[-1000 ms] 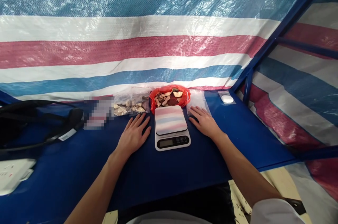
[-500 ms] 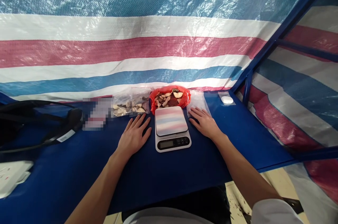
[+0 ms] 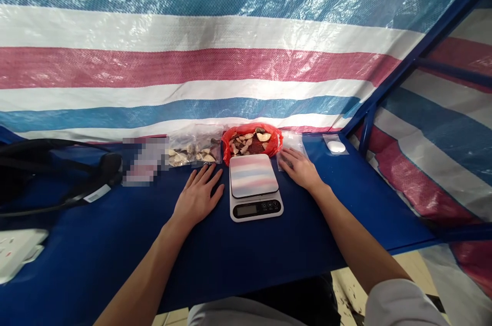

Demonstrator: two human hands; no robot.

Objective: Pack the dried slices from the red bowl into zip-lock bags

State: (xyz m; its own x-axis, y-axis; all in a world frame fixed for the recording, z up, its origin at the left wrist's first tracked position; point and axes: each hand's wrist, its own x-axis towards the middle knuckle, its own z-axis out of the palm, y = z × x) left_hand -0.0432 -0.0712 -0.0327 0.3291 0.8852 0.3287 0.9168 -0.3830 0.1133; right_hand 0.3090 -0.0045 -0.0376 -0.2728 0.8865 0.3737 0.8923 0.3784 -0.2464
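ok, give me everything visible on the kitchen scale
The digital kitchen scale has a white, plastic-looking body and a glossy, rounded-square platform mirroring the striped tarp. A dark panel at its near end holds a grey display, no digits discernible, and three round buttons. It lies flat on the blue table, panel toward the person, between the left hand and right hand, touching neither. The red bag sits directly behind; contact is unclear.
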